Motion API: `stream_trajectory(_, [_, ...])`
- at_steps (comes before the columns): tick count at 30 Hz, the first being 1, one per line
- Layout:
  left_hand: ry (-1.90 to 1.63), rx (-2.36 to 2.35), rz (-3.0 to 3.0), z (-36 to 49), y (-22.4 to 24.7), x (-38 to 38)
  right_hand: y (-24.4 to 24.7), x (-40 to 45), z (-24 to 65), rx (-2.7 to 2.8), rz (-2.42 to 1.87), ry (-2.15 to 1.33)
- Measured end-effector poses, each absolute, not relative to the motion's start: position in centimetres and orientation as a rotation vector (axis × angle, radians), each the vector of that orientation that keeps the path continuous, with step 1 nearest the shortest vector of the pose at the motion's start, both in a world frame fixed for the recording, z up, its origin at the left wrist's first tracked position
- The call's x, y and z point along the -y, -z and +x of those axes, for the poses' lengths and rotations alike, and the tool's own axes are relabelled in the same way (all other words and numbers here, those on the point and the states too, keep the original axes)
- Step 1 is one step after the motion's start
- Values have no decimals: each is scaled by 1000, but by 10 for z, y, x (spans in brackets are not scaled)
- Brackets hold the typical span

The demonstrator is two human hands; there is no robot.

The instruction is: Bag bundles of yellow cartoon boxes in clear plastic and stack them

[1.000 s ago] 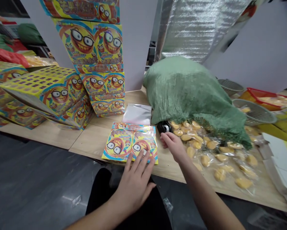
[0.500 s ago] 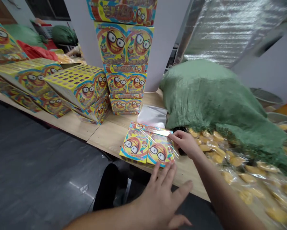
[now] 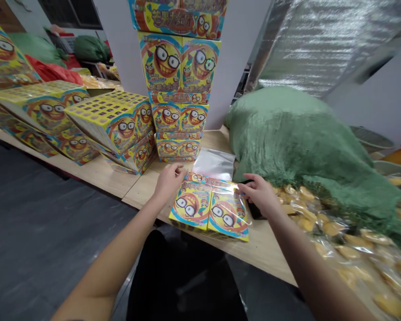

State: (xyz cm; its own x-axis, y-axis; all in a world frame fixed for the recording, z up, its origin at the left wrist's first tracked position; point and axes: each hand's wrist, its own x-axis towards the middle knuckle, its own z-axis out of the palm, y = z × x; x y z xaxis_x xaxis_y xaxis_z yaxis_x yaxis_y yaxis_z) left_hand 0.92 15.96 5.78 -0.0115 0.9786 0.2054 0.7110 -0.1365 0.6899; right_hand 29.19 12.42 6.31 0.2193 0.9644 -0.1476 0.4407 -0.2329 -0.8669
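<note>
A flat yellow carton (image 3: pixel 192 209) with cartoon faces in glasses lies near the table's front edge, its printing upside down to me. Shiny clear plastic film (image 3: pixel 234 191) covers it. My left hand (image 3: pixel 169 182) is at the far left corner, fingers curled in; what they pinch, if anything, is hidden. At the far right corner my right hand (image 3: pixel 258 195) has thumb and forefinger closed on the film's edge. Just behind the carton lies a stack of clear plastic bags (image 3: pixel 215 162). A dark flat object (image 3: pixel 256 212) is partly under my right hand.
A tall stack of matching cartons (image 3: pixel 180 118) stands behind. More cartons (image 3: pixel 126 129) line the table to the left. On the right a large green woven sack (image 3: pixel 294 129) slumps beside many wrapped yellow pieces (image 3: pixel 347 252). The wooden table (image 3: pixel 270 249) ends close to my legs.
My left hand has moved from the carton's near edge, where its fingers were spread, to the far left corner. The right hand stays at the far right corner.
</note>
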Motion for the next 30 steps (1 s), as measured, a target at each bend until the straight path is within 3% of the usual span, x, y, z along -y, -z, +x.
stream_trajectory(4, [-940, -1706, 2055, 17, -58, -158, -62, -124, 290, 1543, -1757, -731])
stream_trajectory(13, [-739, -1891, 2302, 25, -66, -151, -68, -93, 265, 2021, -1385, 244])
stream_trajectory(16, [-645, -1932, 2368, 25, -66, -154, -67, -92, 268, 1864, -1556, 115])
stream_trajectory(21, [-654, -1870, 2498, 21, -67, -152, -65, -101, 286, 1595, -1861, -464])
stream_trajectory(30, [-1096, -1602, 2356, 21, -86, -116, -77, -81, 279, 1511, -1667, -460])
